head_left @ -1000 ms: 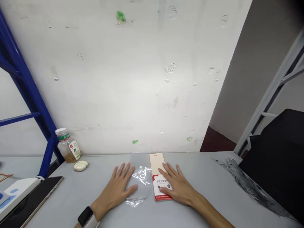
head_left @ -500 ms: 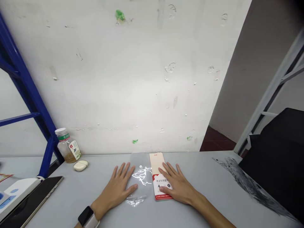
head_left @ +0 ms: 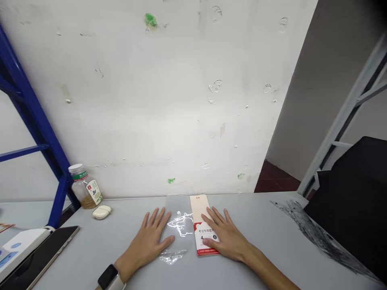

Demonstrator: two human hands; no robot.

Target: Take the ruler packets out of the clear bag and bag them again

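Observation:
My left hand [head_left: 148, 241] lies flat on the grey table [head_left: 260, 257] with fingers spread, its thumb touching a clear plastic sleeve [head_left: 179, 229]. A smartwatch [head_left: 109, 278] sits on that wrist. My right hand [head_left: 227, 237] rests open, palm down, on the right part of a long beige and red printed card [head_left: 200, 219] that lies beside the sleeve. Neither hand grips anything.
At the back left stand a small jar with a green-banded lid [head_left: 82, 186] and a cream oval case [head_left: 101, 212]. A dark tablet [head_left: 39, 257] and a white device [head_left: 18, 245] lie at the left edge under a blue frame [head_left: 36, 129]. Black fabric [head_left: 353, 209] fills the right.

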